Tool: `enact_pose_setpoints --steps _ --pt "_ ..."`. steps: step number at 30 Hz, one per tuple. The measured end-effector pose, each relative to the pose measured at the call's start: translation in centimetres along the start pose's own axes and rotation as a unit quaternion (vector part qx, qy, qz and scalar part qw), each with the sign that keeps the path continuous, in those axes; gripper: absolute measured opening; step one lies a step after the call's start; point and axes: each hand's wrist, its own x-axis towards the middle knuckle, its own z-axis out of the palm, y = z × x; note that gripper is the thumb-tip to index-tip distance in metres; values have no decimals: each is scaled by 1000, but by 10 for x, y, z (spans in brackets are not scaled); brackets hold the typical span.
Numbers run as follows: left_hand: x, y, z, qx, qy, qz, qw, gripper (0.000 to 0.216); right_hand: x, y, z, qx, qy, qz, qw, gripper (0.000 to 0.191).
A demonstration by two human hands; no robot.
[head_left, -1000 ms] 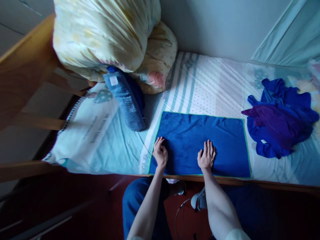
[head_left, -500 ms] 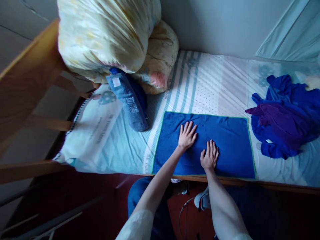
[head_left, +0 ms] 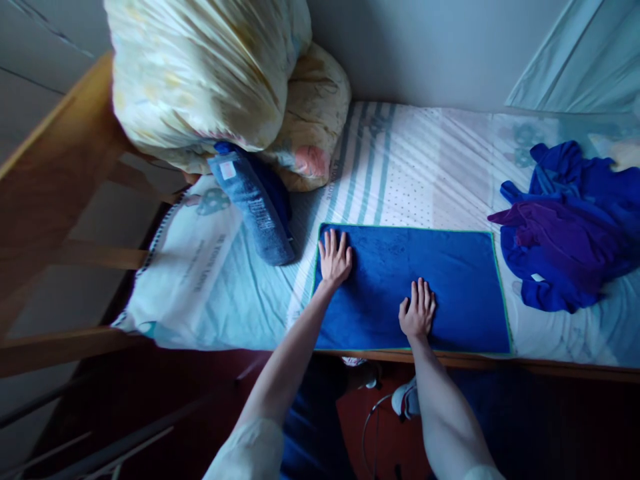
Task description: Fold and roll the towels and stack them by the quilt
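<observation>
Here, a top-down view of a single bed w/ a pale sheet [head_left: 415, 167], striped & dotted in grey-green, set against a plain grey wall [head_left: 425, 47]. A blue towel [head_left: 460, 287] w/ a thin green edge lies flat on the sheet, its near long side along the bed's wooden side rail [head_left: 500, 363].

The left hand [head_left: 335, 259] rests palm down on the towel's far left corner, fingers slightly spread. The right hand [head_left: 417, 312] lies palm down by the middle of the towel's near edge, fingers straight & close together. Neither hand grips anything.

Left of the towel, near but apart, lies a grey-blue rolled cloth [head_left: 253, 207] w/ a small white tag. Its far end is tucked under a heap of pale yellow bedding [head_left: 200, 73] at the head of the bed. A wooden headboard [head_left: 55, 187] stands at far left.

Just right of the towel sits a crumpled pile of blue & purple clothes [head_left: 565, 233]. A pale curtain [head_left: 590, 60] hangs at top right. Below the rail are a dark red floor [head_left: 150, 400] & a light shoe [head_left: 405, 400].
</observation>
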Motion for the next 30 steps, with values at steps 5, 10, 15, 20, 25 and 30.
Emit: enact_pose_setpoints --steps 5,10,15,20,25,30 --pt "-105 46 15 -22 -38 85 995 59 0 0 1 3 -2 7 1000 61" --pt "-132 53 19 -33 -1 79 996 58 1 0 0 -4 4 -1 1000 59" --pt "-122 49 21 -43 17 73 996 57 2 1 0 -13 14 -14 1000 60" --pt "-123 51 23 -60 12 62 996 57 1 0 -1 -43 -4 -23 999 60" --pt "-121 51 24 -80 24 52 995 58 11 4 -10 -73 -94 -135 984 59" --pt "-120 51 26 -94 27 48 994 58 34 4 -15 -44 -162 -232 958 60"
